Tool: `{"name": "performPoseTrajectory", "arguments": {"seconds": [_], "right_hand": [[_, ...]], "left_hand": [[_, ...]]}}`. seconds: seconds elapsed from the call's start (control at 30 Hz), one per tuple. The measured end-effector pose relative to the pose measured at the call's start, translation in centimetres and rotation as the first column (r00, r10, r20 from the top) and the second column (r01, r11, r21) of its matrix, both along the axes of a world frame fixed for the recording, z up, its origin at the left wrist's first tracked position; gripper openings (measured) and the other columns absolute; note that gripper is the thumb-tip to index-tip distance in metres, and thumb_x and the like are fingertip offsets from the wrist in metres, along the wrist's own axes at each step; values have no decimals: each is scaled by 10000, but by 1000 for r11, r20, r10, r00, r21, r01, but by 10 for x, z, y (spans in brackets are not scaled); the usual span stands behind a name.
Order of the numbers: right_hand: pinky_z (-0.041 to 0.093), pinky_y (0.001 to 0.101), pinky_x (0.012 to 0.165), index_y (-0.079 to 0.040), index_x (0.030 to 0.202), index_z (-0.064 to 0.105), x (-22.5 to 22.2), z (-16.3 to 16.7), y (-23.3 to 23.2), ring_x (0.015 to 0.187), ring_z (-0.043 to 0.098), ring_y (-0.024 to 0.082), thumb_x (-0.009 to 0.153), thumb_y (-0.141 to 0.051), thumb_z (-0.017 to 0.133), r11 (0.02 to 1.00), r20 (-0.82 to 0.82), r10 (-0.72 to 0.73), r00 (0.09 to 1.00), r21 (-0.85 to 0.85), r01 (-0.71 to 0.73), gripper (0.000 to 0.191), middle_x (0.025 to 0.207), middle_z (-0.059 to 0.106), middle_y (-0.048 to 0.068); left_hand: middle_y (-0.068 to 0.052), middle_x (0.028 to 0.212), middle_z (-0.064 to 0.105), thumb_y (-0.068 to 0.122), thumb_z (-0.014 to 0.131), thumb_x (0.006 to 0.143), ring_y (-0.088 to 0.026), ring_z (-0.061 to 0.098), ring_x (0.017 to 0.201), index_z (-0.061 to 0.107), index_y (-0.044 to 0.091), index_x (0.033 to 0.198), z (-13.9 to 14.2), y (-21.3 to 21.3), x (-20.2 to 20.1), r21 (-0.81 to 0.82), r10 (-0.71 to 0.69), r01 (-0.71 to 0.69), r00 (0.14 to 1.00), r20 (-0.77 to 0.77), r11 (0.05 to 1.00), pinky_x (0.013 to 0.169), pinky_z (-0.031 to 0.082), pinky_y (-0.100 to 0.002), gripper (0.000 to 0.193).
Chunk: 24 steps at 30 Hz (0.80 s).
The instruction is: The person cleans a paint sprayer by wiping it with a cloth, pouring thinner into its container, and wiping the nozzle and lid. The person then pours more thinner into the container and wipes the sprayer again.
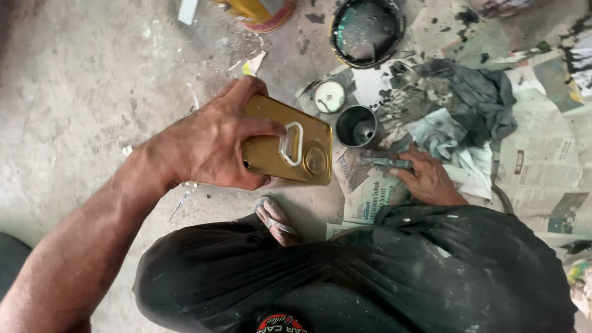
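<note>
The left hand [206,145] grips a flat rectangular gold tin can [288,148], fingers wrapped over its top edge and thumb under the lower edge, held above the concrete floor [74,92]. The can's long axis runs roughly left to right across the view, tilted slightly down toward the right, and its capped end points right, toward a small open dark tin [359,126]. The face turned to the camera carries a pale metal loop handle [291,143] and, just beside it near the lower right corner, a round gold screw cap [315,160], which looks closed. The can's surface is brassy and smooth with rounded corners; its left part is hidden behind the hand.

The right hand [428,179] rests low on paint-stained newspaper [542,166], fingers curled around a grey, paint-coated stick-like tool [385,161] lying roughly horizontal; what kind of tool it is cannot be made out. Beside the small tin lies a round white lid [329,96]. Farther up stands a large open paint bucket [367,31], dark inside, cut off by the top edge. A crumpled grey rag [475,98] lies on the newspaper. The person's dark trousers [370,277] fill the foreground, and a sandalled foot [276,219] peeks out below the can.
</note>
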State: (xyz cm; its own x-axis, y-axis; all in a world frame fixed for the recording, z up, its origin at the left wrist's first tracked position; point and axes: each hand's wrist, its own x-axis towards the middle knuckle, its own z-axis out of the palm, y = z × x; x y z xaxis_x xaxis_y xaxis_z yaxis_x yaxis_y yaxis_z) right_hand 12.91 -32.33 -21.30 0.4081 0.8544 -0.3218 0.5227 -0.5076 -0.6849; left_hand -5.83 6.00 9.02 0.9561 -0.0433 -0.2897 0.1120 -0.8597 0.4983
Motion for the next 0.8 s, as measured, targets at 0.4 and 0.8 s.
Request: {"name": "performPoseTrajectory", "arguments": {"seconds": [0.4, 0.8], "right_hand": [[398, 430, 915, -128, 1242, 720, 0, 33, 31, 999, 567, 271, 885, -277, 741, 972, 141, 45, 989, 224, -76, 387, 982, 658, 53], [390, 458, 928, -163, 1292, 698, -8, 24, 34, 1002, 551, 279, 914, -312, 719, 983, 109, 68, 992, 161, -85, 407, 1013, 635, 72]], "left_hand": [[-104, 1119, 584, 459, 845, 632, -280, 645, 1045, 789, 186, 1147, 45, -34, 112, 131, 43, 30, 854, -518, 991, 762, 613, -400, 586], [-51, 1177, 675, 450, 865, 648, -261, 731, 953, 810, 184, 1113, 61, -59, 157, 248, 122, 75, 712, -692, 966, 794, 605, -417, 539]]}}
